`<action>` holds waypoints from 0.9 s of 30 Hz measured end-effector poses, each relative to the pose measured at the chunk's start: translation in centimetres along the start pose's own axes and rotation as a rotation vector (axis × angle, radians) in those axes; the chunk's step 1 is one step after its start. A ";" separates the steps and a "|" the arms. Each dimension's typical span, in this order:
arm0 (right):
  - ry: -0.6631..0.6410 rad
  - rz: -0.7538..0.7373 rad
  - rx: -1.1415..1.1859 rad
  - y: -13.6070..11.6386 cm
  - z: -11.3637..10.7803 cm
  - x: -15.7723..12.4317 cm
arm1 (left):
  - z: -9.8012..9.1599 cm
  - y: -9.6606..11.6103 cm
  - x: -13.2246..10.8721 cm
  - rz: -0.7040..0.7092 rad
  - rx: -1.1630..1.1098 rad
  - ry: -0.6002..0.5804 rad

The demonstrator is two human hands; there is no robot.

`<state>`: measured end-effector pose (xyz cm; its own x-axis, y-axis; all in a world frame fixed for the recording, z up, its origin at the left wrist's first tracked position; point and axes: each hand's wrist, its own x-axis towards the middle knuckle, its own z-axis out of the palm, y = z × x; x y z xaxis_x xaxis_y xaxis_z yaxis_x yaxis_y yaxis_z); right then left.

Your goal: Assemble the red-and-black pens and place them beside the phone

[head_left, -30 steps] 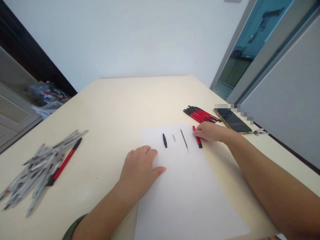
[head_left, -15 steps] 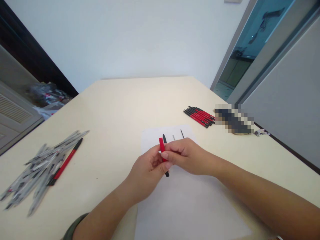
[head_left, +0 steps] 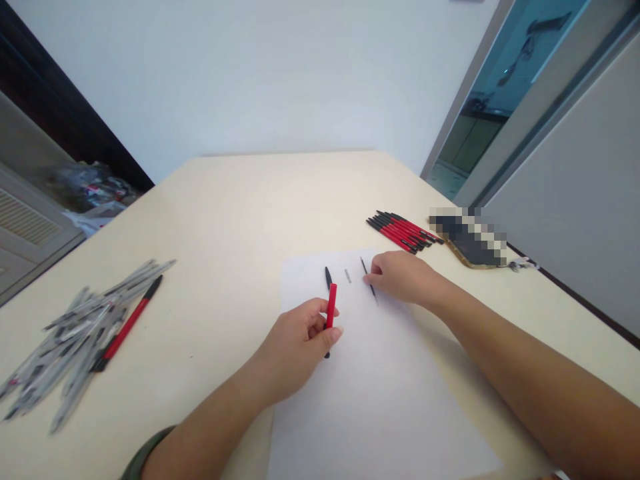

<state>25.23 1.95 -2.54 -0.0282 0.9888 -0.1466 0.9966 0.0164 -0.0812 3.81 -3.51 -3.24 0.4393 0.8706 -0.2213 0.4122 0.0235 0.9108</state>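
Observation:
My left hand is closed around a red pen barrel, which stands nearly upright with a black end showing below the fingers. At a thin dark pen refill lying on the white paper, my right hand has its fingertips pinched over the middle. A small grey spring lies on the sheet between the two hands. Just beyond the red barrel rests a black pen tip section.
To the left is a loose pile of clear-grey pens or barrels, with one red and black pen beside it. Several red and black pens lie in a row at the right, next to a partly blurred dark phone-like object.
My right hand has left the red barrel and moved right to the refill. The barrel, still in my left hand, has tilted the other way. More of the spring and refill shows.

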 end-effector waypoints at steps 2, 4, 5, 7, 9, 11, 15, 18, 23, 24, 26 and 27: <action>-0.030 -0.023 -0.020 -0.1 0.0 -0.1 | 0.1 0.1 0.0 0.013 -0.010 0.012; -0.042 -0.043 -0.025 0.0 -0.1 -0.1 | 0.1 0.1 0.0 0.022 -0.013 0.023; -0.045 -0.048 -0.024 0.0 -0.2 -0.1 | 0.1 0.1 0.0 0.022 -0.010 0.028; -0.050 -0.049 -0.017 0.2 -0.2 0.0 | 0.1 0.2 0.0 0.014 0.004 0.031; -0.061 -0.032 -0.014 0.4 -0.3 0.0 | 0.1 0.2 -0.1 0.007 0.017 0.028; -0.073 -0.011 -0.014 0.4 -0.4 0.1 | 0.1 0.3 -0.1 0.008 0.024 0.024; -0.091 0.007 -0.010 0.2 -0.5 0.0 | 0.1 0.2 -0.1 0.022 0.025 0.016; -0.115 0.002 -0.010 0.1 -0.7 0.0 | 0.1 -0.1 -0.1 0.029 0.020 -0.008; -0.105 -0.026 0.021 0.3 -1.1 -0.2 | 0.0 -0.6 0.0 0.026 0.033 -0.049; -0.088 -0.032 0.047 0.4 -1.2 -0.3 | 0.0 -0.6 0.0 0.025 0.036 -0.052; -0.054 -0.059 0.179 0.5 -1.3 -0.3 | 0.0 -0.7 0.0 0.024 0.041 -0.060; -0.045 -0.078 0.298 0.5 -1.3 -0.4 | 0.0 -0.7 0.1 0.026 0.044 -0.065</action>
<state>25.88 1.77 -1.21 -0.1137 0.9786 -0.1713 0.9248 0.0412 -0.3782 3.54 -3.48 -3.89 0.5006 0.8369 -0.2215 0.4341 -0.0213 0.9006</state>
